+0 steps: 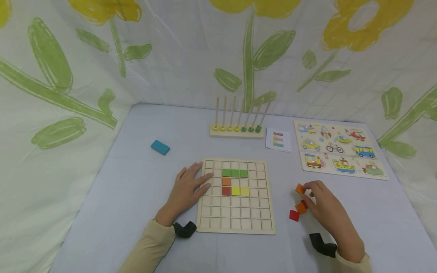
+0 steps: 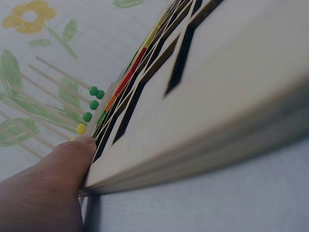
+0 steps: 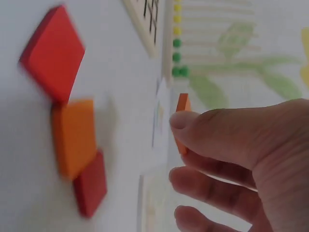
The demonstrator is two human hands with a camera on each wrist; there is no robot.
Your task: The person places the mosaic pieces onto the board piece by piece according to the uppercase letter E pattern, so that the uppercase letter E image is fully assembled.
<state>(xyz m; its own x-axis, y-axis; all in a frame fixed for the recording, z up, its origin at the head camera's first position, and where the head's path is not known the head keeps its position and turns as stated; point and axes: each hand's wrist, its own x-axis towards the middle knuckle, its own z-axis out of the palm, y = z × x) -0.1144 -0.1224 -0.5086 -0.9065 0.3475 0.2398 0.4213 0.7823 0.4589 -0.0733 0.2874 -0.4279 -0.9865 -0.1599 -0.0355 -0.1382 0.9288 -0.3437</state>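
My right hand (image 1: pixel 322 203) pinches an orange square tile (image 1: pixel 300 189) between thumb and fingers, also seen in the right wrist view as an orange tile (image 3: pixel 182 104) held on edge. Below it lie a red tile (image 1: pixel 294 215), another orange tile (image 1: pixel 301 208) and a second red tile (image 3: pixel 91 186), close together on the table. My left hand (image 1: pixel 184 189) rests with spread fingers on the left edge of the wooden grid board (image 1: pixel 235 225). In the board sit a row of green tiles (image 1: pixel 235 173), an orange tile (image 1: pixel 226 181), a red tile (image 1: pixel 226 190) and two yellow tiles (image 1: pixel 240 191).
Behind the board stands a wooden peg rack (image 1: pixel 235 134) with yellow and green beads. A pattern card (image 1: pixel 283 144) lies beside it. A vehicle puzzle board (image 1: pixel 341 149) is at the back right, and a teal block (image 1: pixel 160 147) lies at the left.
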